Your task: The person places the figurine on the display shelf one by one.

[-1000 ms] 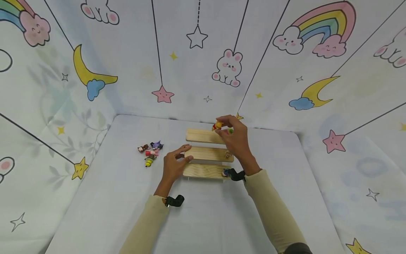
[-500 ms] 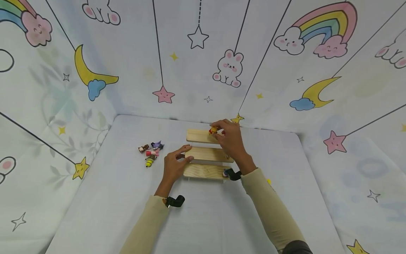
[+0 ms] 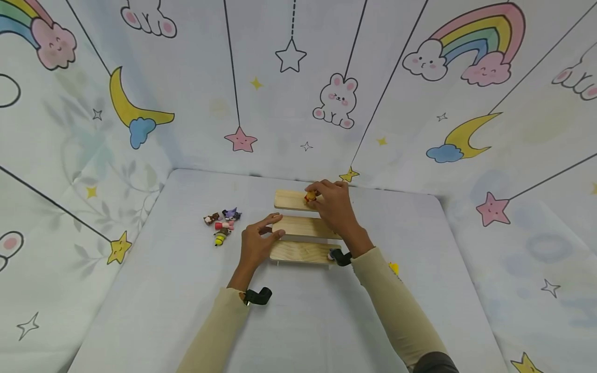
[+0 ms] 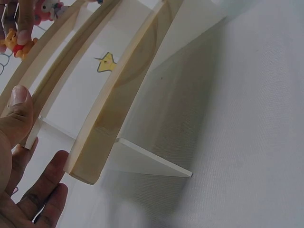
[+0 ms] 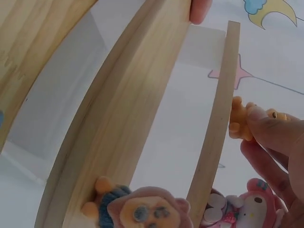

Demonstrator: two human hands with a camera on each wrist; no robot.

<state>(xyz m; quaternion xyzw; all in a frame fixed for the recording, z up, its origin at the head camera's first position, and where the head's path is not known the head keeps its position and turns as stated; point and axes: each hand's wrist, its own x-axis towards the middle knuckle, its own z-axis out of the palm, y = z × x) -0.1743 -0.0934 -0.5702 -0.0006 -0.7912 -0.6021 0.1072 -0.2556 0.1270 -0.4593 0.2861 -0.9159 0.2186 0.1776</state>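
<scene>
A three-tier wooden display shelf (image 3: 300, 252) with clear supports stands mid-table. My left hand (image 3: 254, 244) grips the left end of its middle board, thumb on top and fingers below in the left wrist view. With thumb and fingertips my right hand (image 3: 337, 208) pinches a small yellow-orange bear figurine (image 5: 241, 119) in a red shirt, its feet at the top board. Beside it on that board sits a pink-hooded figurine (image 5: 256, 209). A figurine with a furry-looking hood (image 5: 148, 209) is on the middle board. A bluish figurine (image 3: 330, 254) on the lowest board is partly covered by the right wrist camera.
Several small figurines (image 3: 223, 226) lie in a group left of the shelf. A yellow item (image 3: 394, 268) shows beside my right sleeve. Behind the white table (image 3: 186, 321) rises a printed cloth backdrop (image 3: 275, 103).
My right hand has brought the bear figurine leftward and down onto the top board. The yellow item by the right sleeve has come into sight. The left hand keeps its place.
</scene>
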